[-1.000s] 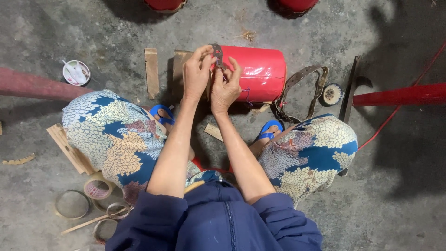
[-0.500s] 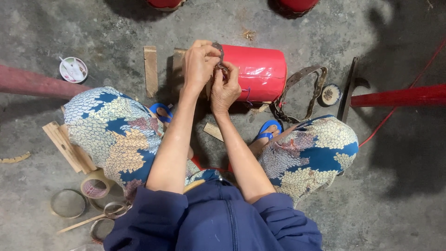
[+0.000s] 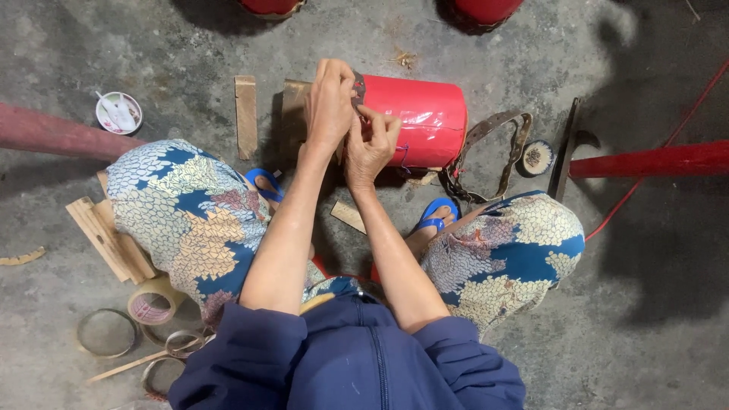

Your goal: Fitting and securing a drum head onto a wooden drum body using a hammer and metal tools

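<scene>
A red cylinder wrapped in shiny red film lies on its side on the concrete floor between my feet. My left hand grips its left rim from above. My right hand is just beside it, fingertips pinching the edge of the red wrapping at the same rim. What lies between the fingers is hidden. My knees in patterned blue and cream trousers flank both arms.
A perforated brown strap and a small round tin lie right of the cylinder, next to a dark blade. Wooden slats, a white dish, tape rolls, metal rings sit left. Red poles cross the floor.
Both hands stay at the cylinder's left rim; the left hand has shifted slightly higher over the edge and the right fingers have moved up to pinch the wrapping.
</scene>
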